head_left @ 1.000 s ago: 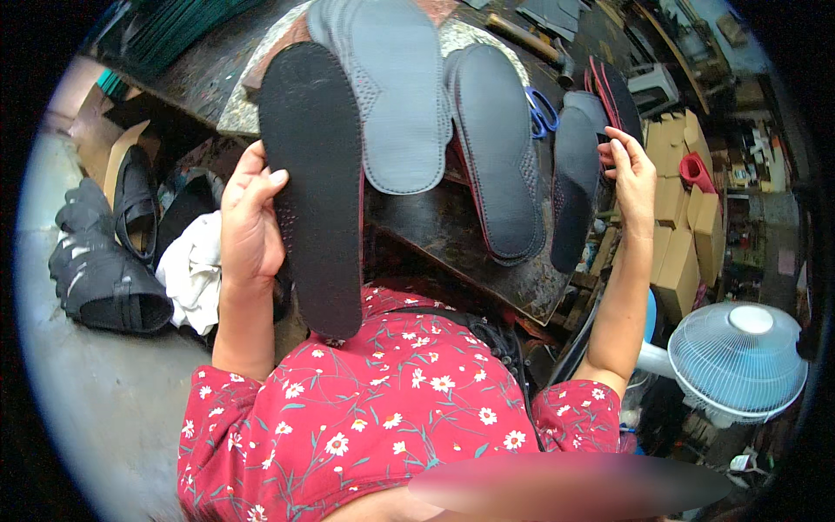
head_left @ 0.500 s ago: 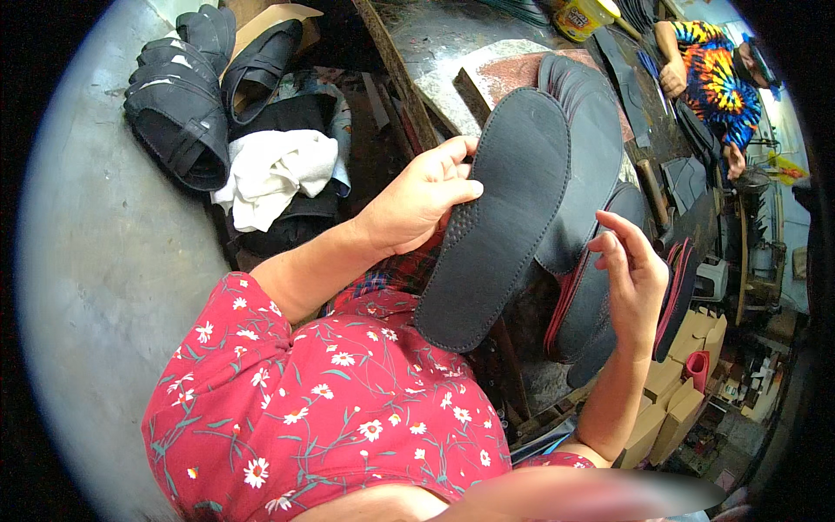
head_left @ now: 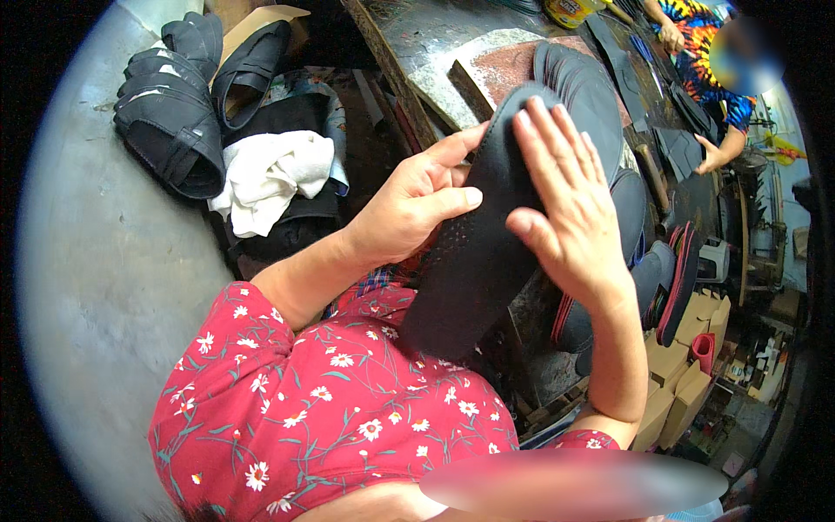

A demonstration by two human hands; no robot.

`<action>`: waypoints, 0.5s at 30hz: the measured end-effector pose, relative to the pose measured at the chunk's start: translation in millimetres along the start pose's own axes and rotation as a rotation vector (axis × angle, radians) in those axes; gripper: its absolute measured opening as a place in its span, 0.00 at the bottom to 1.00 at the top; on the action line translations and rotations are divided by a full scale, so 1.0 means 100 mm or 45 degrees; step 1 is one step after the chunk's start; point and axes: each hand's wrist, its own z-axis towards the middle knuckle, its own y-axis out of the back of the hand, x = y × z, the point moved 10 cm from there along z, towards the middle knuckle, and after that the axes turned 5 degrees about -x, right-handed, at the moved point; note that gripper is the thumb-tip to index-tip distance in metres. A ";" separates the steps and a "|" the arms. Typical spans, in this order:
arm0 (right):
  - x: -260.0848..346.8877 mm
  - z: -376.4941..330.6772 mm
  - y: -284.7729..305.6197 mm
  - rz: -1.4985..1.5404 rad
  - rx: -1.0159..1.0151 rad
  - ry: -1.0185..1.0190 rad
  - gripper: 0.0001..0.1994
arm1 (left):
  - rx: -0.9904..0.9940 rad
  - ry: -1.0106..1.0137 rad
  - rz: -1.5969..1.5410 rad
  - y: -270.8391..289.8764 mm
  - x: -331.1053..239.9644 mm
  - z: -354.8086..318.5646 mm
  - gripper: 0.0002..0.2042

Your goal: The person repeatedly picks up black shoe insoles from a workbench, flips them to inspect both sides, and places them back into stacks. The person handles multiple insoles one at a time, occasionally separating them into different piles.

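Note:
A black shoe insole (head_left: 474, 278) with stitching along its edge and a patch of small raised dots is held tilted in front of me. My left hand (head_left: 417, 204) pinches its left edge, thumb on top and fingers partly hidden. Flat across the upper part lies my right hand (head_left: 570, 191), its fingers stretched out and the thumb apart, gripping nothing. Just behind the insole, a fanned stack of black sole pieces (head_left: 600, 122) rests on the workbench (head_left: 417, 43); my right hand covers part of that stack.
Black sandals (head_left: 170, 130) and a white cloth (head_left: 274, 178) lie at the left. Red-edged soles (head_left: 678, 287), a wooden handle (head_left: 651, 178) and cardboard boxes (head_left: 683, 404) are at the right. Across the bench is a co-worker's hand (head_left: 709, 155) near black pieces.
My right hand has moved up and left from beside the insole onto its surface, with the fingers straightened. My left hand keeps its hold. The co-worker's hand has shifted.

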 end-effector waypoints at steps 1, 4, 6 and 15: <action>-0.12 0.00 0.04 0.027 -0.061 -0.063 0.37 | 0.043 0.030 -0.052 -0.03 0.01 -0.02 0.31; -0.54 -0.02 -0.01 0.118 -0.008 -0.291 0.28 | 0.042 0.050 -0.043 -0.01 0.05 -0.05 0.29; -0.67 -0.09 0.09 0.289 -0.135 -0.348 0.24 | -0.015 0.068 -0.026 0.07 0.08 -0.03 0.29; -0.67 -0.63 0.13 0.874 -0.176 -0.789 0.17 | -0.085 0.073 -0.019 0.16 0.13 0.01 0.28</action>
